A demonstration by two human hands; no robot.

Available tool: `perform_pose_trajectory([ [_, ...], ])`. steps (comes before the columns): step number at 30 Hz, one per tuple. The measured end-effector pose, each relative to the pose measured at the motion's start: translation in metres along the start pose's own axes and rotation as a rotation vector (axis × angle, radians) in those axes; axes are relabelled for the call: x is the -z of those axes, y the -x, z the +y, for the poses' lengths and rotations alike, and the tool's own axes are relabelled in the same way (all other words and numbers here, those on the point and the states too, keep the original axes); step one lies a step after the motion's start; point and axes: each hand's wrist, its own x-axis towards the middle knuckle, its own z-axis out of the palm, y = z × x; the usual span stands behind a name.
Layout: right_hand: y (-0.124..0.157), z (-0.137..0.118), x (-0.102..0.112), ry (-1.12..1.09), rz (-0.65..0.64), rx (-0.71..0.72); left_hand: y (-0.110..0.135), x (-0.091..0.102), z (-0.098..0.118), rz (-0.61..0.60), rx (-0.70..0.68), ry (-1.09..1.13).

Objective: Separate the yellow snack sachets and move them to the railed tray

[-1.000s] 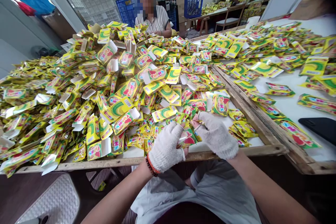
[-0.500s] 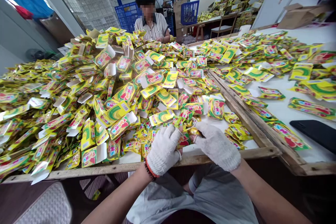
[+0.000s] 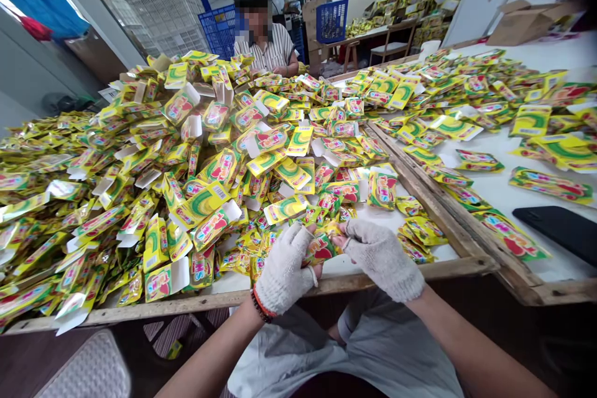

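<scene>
My left hand [image 3: 286, 270], in a white glove with bare fingertips, is closed around a small green and yellow printed box [image 3: 321, 249] with a red heart shape on its face. My right hand [image 3: 385, 258], gloved likewise, has its fingertips pinched at the box's right end, on what looks like a small yellow packet [image 3: 333, 229]; its far side is hidden. Under and beside my hands lie small shiny yellow packets [image 3: 424, 231]. Just beyond them a heap of printed boxes [image 3: 219, 168], many with white flaps standing up, spreads over the white tabletop.
A wooden strip [image 3: 420, 189] divides the table, and a wooden edge [image 3: 153, 314] runs along its front. To the right lie more boxes and a black phone [image 3: 557, 230]. Across the heap sits a person [image 3: 268, 50] in a striped shirt. Blue baskets [image 3: 332, 20] and stacked crates [image 3: 153, 0] stand behind.
My right fingertips have shifted slightly left and up at the box's end, where more yellow wrapper now shows. More of the box's face is visible. The camera view has turned slightly.
</scene>
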Motion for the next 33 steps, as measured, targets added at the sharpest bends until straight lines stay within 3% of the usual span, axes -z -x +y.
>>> perform_pose_trajectory([
  [4, -0.002, -0.002, 0.005, 0.036, -0.046, -0.026, 0.001, 0.001, 0.001, -0.002, -0.014, -0.067],
  [8, 0.001, -0.004, 0.014, -0.176, -0.453, -0.179, 0.001, 0.001, 0.005, -0.05, -0.056, -0.144],
  [10, 0.004, -0.002, 0.02, -0.299, -0.573, -0.208, 0.0, 0.002, 0.006, -0.066, -0.051, -0.196],
  [16, 0.01, -0.001, 0.019, -0.401, -0.641, -0.247, -0.008, 0.004, 0.015, -0.074, -0.103, -0.188],
  [19, 0.009, -0.003, 0.01, -0.485, -0.545, -0.296, -0.009, 0.006, 0.016, 0.041, -0.105, 0.03],
  [21, 0.01, -0.002, 0.005, -0.609, -0.45, -0.348, -0.009, 0.009, 0.014, 0.134, 0.038, 0.237],
  [23, 0.011, -0.001, 0.004, -0.674, -0.398, -0.376, -0.01, 0.013, 0.01, 0.084, 0.246, 0.471],
  [26, 0.009, 0.003, 0.007, -0.507, -0.392, -0.365, -0.012, 0.018, 0.005, -0.132, 0.432, 0.775],
  [30, -0.002, 0.005, 0.016, -0.165, -0.297, -0.216, -0.018, 0.02, 0.006, -0.142, 0.429, 0.806],
  [33, -0.013, 0.003, 0.034, -0.266, -0.13, -0.162, -0.026, 0.022, 0.004, -0.062, 0.337, 0.819],
])
